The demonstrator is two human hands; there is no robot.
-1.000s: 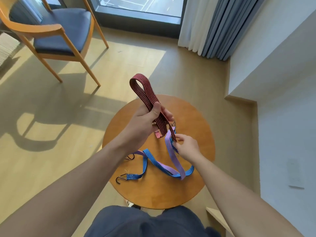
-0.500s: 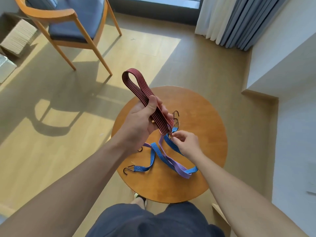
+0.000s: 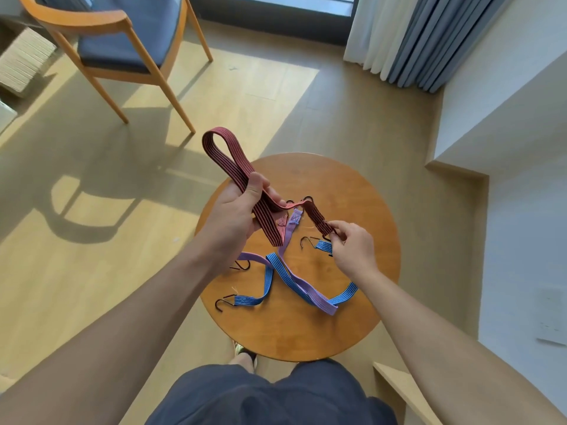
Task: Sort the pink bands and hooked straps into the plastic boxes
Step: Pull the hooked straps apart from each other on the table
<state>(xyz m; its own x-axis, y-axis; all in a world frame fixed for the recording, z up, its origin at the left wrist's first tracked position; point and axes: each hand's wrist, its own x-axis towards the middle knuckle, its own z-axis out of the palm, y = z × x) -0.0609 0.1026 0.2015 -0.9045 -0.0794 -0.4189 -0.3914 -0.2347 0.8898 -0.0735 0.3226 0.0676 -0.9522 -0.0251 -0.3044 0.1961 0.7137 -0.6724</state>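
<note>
Left hand: I see the left hand (image 3: 236, 216) raised above the tabletop (image 3: 306, 332), its fingers (image 3: 256, 185) curled round the red strap (image 3: 225, 153) with the thumb pressed on top.
Right hand: the right hand (image 3: 352, 250) is lower and to the right, pinching one end of the same red strap between thumb and fingertips.
Red strap: a folded loop stands up and to the left of the left fingers. One end hangs just below them. The other length sags across to the right fingers, with dark hooks showing behind the sag.
Blue strap: the blue strap (image 3: 268, 282) lies on the tabletop below both hands. One hooked end is near the front left edge, and the other hooked end is just beside the right fingers. I cannot tell whether they touch it.
Pink band: the pink band (image 3: 306, 291) lies on the tabletop between the hands, crossing over the blue strap. Its upper end is under the red strap's sag.
Room: a wooden chair (image 3: 122, 41) stands well beyond the left fingers, and curtains (image 3: 429, 35) hang at far right.
</note>
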